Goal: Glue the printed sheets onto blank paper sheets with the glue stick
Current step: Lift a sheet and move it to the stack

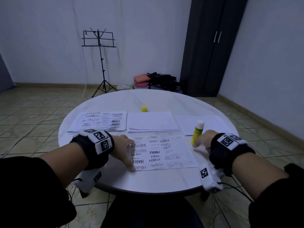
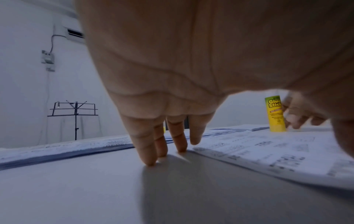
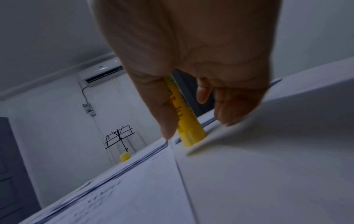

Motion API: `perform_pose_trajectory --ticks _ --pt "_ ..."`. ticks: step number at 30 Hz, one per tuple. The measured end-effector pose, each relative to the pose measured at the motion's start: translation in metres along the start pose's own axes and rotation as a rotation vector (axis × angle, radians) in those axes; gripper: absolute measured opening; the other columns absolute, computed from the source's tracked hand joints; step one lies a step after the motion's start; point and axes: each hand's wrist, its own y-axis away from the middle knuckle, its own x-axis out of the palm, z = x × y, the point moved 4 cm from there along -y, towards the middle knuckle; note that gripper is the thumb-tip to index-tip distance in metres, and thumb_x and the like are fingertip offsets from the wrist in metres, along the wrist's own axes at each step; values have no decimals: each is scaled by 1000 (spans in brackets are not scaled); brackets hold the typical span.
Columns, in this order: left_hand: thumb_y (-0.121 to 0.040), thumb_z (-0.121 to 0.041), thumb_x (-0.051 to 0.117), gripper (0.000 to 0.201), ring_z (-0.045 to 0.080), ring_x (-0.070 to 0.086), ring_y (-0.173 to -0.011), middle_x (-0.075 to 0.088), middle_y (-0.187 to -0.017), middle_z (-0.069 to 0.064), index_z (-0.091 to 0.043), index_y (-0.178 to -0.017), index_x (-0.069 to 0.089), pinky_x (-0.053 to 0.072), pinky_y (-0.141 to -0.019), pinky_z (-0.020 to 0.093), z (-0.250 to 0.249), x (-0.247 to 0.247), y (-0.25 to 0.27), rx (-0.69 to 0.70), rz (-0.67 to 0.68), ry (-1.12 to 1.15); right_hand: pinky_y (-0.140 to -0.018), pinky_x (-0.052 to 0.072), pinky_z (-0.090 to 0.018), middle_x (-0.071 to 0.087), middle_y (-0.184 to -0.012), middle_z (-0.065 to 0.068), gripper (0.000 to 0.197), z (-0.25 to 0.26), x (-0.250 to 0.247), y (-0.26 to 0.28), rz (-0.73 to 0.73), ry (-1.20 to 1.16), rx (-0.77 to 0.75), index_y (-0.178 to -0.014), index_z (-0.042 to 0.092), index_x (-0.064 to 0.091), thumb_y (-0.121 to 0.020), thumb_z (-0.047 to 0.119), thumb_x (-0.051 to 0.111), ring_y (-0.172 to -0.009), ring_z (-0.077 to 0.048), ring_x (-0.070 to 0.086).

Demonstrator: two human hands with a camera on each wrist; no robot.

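Printed sheet (image 1: pixel 164 152) lies flat at the near middle of the round table (image 1: pixel 102 178), print showing through reversed, so likely face down. Left hand (image 1: pixel 122 145) sits at its 9 o'clock edge, straight fingers (image 2: pixel 149 150) tipped down onto the table just beside the paper, holding nothing. Right hand (image 1: pixel 203 140) is at the sheet's 3 o'clock corner, around the lower part of the glue stick (image 1: pixel 197 131); the stick stands upright, uncapped, white tip up. In the right wrist view thumb and fingers flank the yellow barrel, but whether they actually clamp it or merely flank it cannot be told.

Judged step: either picking up or setting down the glue, with the sheet steadied. If picking up, next move needs a firm grip and strokes across the sheet's back while the left hand pins it.

Farther, at 12 o'clock: blank stack (image 1: pixel 153 121); printed stack (image 1: pixel 98 121) at 10; another blank pile (image 1: pixel 212 122) at 2; yellow cap (image 1: pixel 144 108) beyond.
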Motion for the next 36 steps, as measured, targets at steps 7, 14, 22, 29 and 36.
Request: perform_pose_trajectory --ticks 7,14,22,29,36 --pt "-50 -66 60 112 15 40 -132 34 -149 -5 -27 -149 25 31 -110 32 33 -12 -3 -2 -94 286 -42 32 -18 53 -42 5 28 25 14 45 208 22 -119 -69 13 51 -86 30 65 -38 -12 40" --pt "-83 -51 63 78 20 28 -141 29 -154 1 -23 -148 30 22 -115 33 109 -33 -20 -188 -146 241 -50 37 -21 63 -70 8 33 134 45 62 277 281 -471 -98 10 66 -87 41 61 -53 -10 48" --pt "-95 -37 53 61 19 31 -140 31 -153 3 -16 -147 31 27 -107 24 192 -60 -44 -343 -232 69 -79 42 -30 51 -76 0 35 243 85 4 159 583 -534 -66 12 48 -90 34 60 -64 -18 48" --pt "-78 -40 74 101 20 35 -137 33 -152 5 -14 -152 10 31 -106 27 231 -66 -79 -364 -172 82 -104 39 -42 52 -133 -2 67 300 126 -20 156 673 -708 -132 16 51 -77 49 69 -125 -26 46" --pt "-80 -40 73 106 21 34 -138 26 -155 6 -2 -149 2 29 -107 28 238 -65 -92 -347 -120 102 -86 51 -38 64 -91 -1 48 313 166 -32 236 819 -724 -76 16 55 -60 57 75 -90 -27 63"
